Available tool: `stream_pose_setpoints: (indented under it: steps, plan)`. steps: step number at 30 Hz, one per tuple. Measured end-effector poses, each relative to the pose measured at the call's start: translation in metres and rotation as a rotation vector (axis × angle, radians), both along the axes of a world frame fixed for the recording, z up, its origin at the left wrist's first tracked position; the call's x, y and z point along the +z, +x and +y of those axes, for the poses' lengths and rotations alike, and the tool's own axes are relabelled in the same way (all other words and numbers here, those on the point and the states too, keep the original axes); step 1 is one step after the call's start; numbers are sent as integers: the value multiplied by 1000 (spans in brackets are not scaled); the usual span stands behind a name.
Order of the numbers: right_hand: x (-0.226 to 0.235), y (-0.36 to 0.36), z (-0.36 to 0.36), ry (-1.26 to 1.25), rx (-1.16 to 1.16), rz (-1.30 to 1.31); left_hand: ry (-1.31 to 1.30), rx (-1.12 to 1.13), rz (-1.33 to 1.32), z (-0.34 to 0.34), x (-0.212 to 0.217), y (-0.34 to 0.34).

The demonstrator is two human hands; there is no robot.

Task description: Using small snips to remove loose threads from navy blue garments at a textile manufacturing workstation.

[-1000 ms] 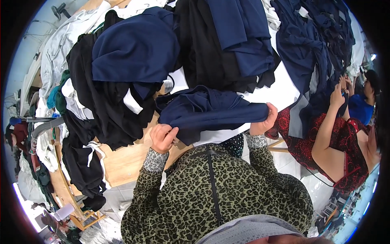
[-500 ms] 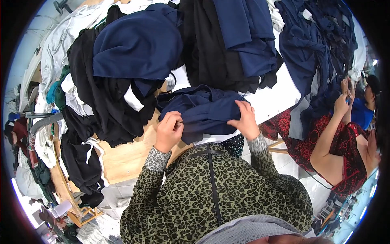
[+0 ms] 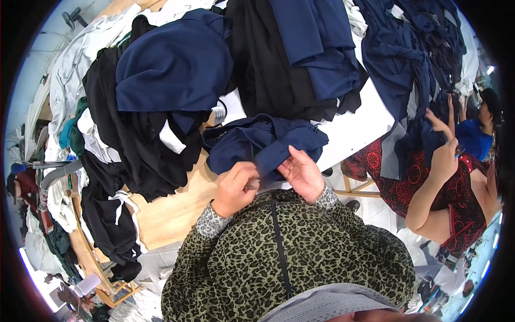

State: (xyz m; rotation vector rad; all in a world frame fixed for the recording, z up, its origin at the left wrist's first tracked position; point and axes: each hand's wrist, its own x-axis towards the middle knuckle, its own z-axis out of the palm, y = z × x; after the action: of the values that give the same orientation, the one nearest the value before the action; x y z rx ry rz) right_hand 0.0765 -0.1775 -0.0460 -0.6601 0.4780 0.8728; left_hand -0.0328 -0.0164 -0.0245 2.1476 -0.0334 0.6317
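Observation:
A bunched navy blue garment [image 3: 236, 142] lies in front of me at the table's near edge, its lower part drawn toward my body. My left hand [image 3: 234, 188] is closed on the garment's near edge, thumb and fingers pinched together and slightly blurred. Just to the right, my right hand [image 3: 306, 174] is turned with its palm partly showing. Its thumb and fingers close on a flat, folded strip of the same cloth. The far part of the garment rests in loose folds, and its full shape is hidden.
Black garments [image 3: 139, 145] with a navy piece on top are heaped to the left. More black and navy cloth [image 3: 289, 70] hangs over the white tabletop [image 3: 359, 131]. At the right sits a co-worker in red-patterned clothes [image 3: 434, 204], beside a navy heap [image 3: 397, 70].
My hands have come closer together and nearer my body. The right hand has moved left and turned its palm up, drawing the garment's edge with it. The co-worker's arm has shifted.

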Motion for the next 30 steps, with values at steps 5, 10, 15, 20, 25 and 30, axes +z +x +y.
stream_pose_setpoints:
  steps: [5,10,15,20,25,30]
  plan:
    - [17,12,-7,-32,-70,-246,-117,-70,161,-1,-8,-3]
    - [31,6,-3,-102,4,-428,-280,26,123,-9,1,21]
    - [31,2,-6,-149,38,-527,-362,7,119,-28,-5,46]
    - [24,3,-11,-316,30,-716,-528,-22,273,-32,-5,46]
    - [27,-4,-9,-274,-39,-757,-942,-137,432,-28,-10,48]
    - [26,-6,-9,-279,-81,-861,-1122,-180,524,-22,-1,49]
